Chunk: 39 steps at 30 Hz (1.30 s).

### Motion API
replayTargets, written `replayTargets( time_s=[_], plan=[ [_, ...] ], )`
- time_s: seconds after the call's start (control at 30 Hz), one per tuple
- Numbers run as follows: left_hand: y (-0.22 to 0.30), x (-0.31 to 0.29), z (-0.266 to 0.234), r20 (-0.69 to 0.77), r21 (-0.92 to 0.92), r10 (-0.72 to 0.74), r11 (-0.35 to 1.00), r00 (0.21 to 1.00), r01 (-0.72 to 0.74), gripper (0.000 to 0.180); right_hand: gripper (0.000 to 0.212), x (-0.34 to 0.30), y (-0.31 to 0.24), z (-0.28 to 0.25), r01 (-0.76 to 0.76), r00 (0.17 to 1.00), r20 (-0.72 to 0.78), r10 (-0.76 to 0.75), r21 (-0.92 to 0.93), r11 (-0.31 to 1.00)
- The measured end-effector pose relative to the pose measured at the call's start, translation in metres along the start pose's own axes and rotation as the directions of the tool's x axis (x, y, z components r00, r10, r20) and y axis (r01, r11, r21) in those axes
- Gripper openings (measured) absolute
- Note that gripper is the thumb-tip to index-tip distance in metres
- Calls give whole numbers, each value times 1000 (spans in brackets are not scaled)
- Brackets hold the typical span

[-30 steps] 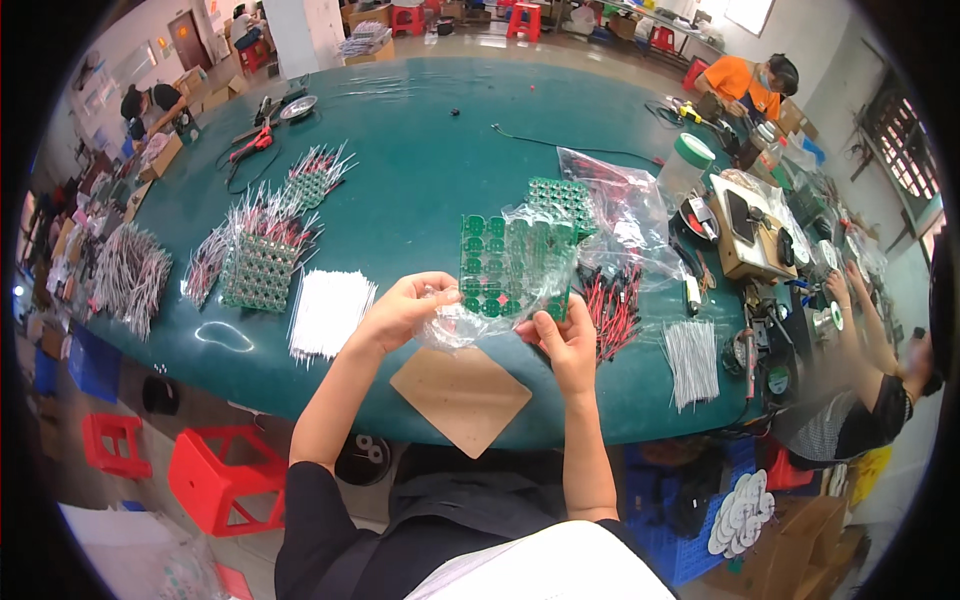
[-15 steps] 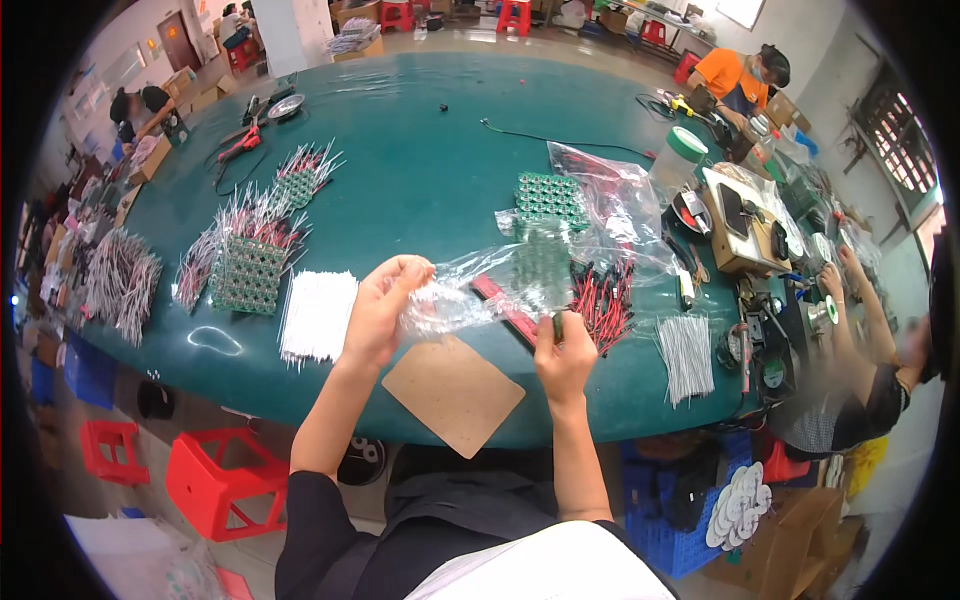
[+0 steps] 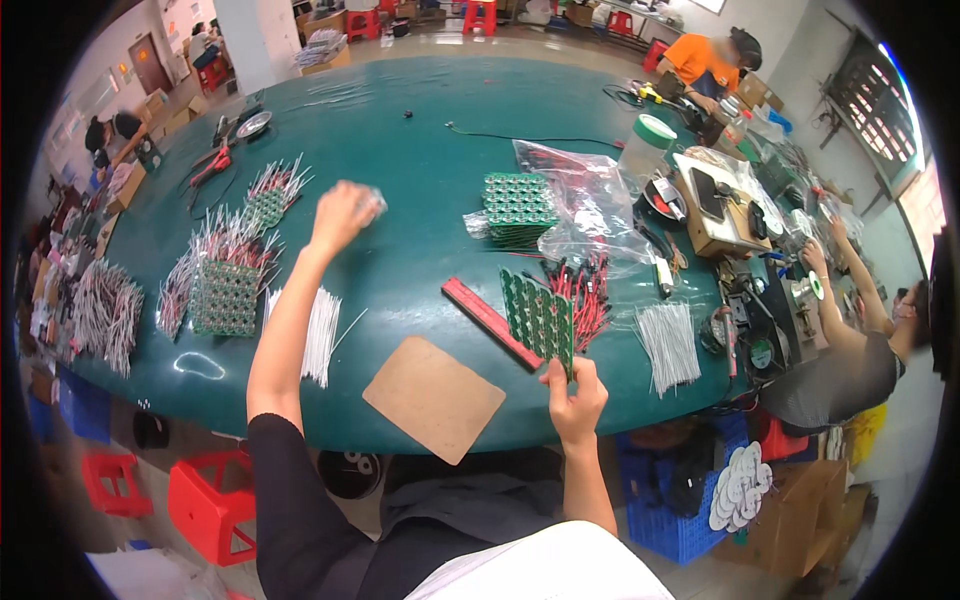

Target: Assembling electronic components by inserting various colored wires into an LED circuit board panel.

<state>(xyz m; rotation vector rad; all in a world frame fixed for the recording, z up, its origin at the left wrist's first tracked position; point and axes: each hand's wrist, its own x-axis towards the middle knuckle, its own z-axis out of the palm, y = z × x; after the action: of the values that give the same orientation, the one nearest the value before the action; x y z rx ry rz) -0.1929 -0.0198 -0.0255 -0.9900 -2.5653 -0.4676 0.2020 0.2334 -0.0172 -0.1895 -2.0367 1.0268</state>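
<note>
Left hand (image 3: 345, 215) is reaching over the green counter (image 3: 400, 260), fingers closing around crumpled clear plastic film (image 3: 375, 201), only a bit of which is showing past the knuckles. Right hand (image 3: 577, 400) is clamping a green circuit-board panel (image 3: 538, 316) by its lower corner, thumb against fingers; the panel is standing tilted above the counter, between a long red strip (image 3: 487, 321) and a bundle of red and black wires (image 3: 592, 318). Containers: a clear plastic bag (image 3: 622, 222) is lying flat beside the stack of circuit-board panels (image 3: 520, 200); red is showing through its film, but whether those wires are lying inside or underneath, cannot tell. A translucent jar (image 3: 645, 150) is standing upright just behind the bag, its green lid (image 3: 656, 127) sitting on top; contents not readable. A shallow silver dish (image 3: 254, 125) is resting near the far left edge, contents too small to tell. Below counter level, right side, a blue plastic crate (image 3: 690, 540) is holding a dark bundle (image 3: 682, 485), with white discs (image 3: 740, 488) overlapping at its right side. A brown cardboard box (image 3: 800, 525) is standing beside the crate.
</note>
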Motion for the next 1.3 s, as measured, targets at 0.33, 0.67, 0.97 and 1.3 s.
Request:
replayTargets(
  time_s=[0.33, 0.67, 0.97, 1.3],
  plan=[
    [190, -58, -1, -91, -407, 502, 769, 860, -492, 39, 11, -27, 17, -40, -327, 940, -66, 335, 105, 939],
    [196, -55, 47, 21, -242, 869, 484, 494, -841, 33, 8, -27, 23, -32, -122, 992, -37, 123, 28, 992],
    [103, -43, 2, -56, 96, 561, 826, 826, -555, 33, 46, -26, 31, -23, 685, 727, 273, -630, -223, 694],
    [222, -193, -75, 370, -450, 615, 774, 696, -445, 61, 11, 15, 34, -28, -634, 765, 339, 547, 254, 730]
  ],
)
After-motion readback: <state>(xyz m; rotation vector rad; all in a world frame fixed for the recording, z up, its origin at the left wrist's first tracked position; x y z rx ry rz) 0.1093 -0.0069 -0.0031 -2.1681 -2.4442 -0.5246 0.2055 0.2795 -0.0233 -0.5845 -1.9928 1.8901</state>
